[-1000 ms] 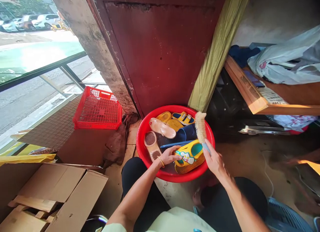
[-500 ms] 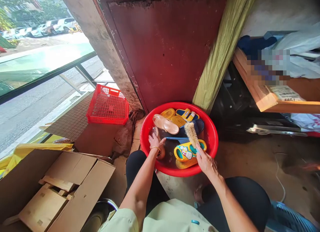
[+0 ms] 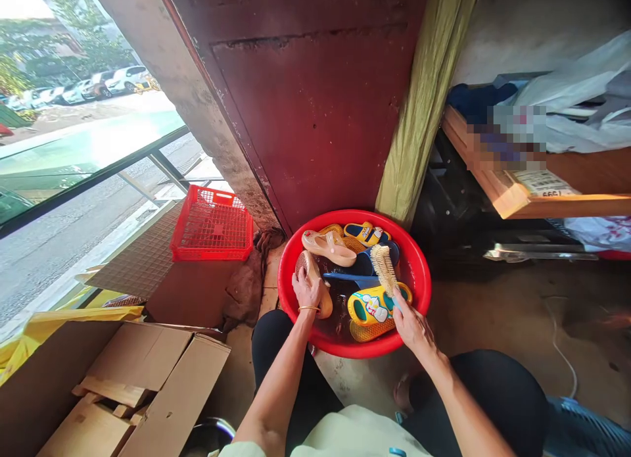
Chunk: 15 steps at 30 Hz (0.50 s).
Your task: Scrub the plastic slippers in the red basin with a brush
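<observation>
A red basin (image 3: 421, 273) holds dark water and several slippers. On its left side my left hand (image 3: 306, 291) is closed around a beige shoe (image 3: 325, 306), its patterned sole end showing above the fingers. My right hand (image 3: 414, 325) grips the handle of a scrub brush (image 3: 384, 267), bristles up, over the basin's right part. Just beside the brush lies a yellow slipper (image 3: 365, 306) with a cartoon figure. Farther back are a pale beige clog (image 3: 329, 246), a blue and yellow slipper (image 3: 365, 233) and a blue slipper (image 3: 345, 277).
A red crate (image 3: 214, 227) stands behind on the left, near an open cardboard box (image 3: 182, 384) with wooden pieces. The dark red door (image 3: 305, 115) rises behind the basin. At right is a wooden tray (image 3: 513, 200) with bags; a cable lies on the floor.
The beige shoe under my left hand has been raised and shows more of itself, with my fingers now around it. My right hand still holds the brush. The view has shifted slightly.
</observation>
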{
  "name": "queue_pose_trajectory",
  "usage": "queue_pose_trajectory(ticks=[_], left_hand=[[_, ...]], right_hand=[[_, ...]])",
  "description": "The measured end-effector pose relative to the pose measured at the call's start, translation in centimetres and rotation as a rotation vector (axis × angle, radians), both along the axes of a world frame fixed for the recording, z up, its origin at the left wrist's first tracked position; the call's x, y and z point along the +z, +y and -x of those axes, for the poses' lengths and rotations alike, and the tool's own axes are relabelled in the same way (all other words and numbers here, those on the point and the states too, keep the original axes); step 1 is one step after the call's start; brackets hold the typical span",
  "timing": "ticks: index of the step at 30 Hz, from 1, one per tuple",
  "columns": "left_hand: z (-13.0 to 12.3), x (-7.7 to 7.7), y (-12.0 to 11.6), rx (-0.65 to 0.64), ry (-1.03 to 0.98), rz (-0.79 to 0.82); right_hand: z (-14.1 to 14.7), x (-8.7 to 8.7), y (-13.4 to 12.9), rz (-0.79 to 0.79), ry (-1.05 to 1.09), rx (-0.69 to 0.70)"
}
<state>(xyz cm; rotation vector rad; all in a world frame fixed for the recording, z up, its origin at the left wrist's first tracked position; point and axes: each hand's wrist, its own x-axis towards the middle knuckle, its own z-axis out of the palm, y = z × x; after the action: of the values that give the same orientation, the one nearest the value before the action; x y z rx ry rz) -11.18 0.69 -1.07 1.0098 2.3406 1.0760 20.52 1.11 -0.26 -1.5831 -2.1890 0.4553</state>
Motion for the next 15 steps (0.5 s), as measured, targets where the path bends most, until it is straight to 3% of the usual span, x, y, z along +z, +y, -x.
queue_pose_trajectory(ticks=[9,13,15], left_hand=[[-0.5,1.1,-0.6,-0.140,0.252,-0.485],[1.4,3.1,-0.2,-0.182,0.218,-0.605],[2.0,4.0,0.3,-0.195,0.062,-0.671]], right_hand=[[0.2,0.0,0.5,0.061,-0.097,-0.115],[-0.1,-0.1,0.3,0.052,-0.065,-0.087],[-0.1,0.0,0.1,0.047,-0.053,-0.072]])
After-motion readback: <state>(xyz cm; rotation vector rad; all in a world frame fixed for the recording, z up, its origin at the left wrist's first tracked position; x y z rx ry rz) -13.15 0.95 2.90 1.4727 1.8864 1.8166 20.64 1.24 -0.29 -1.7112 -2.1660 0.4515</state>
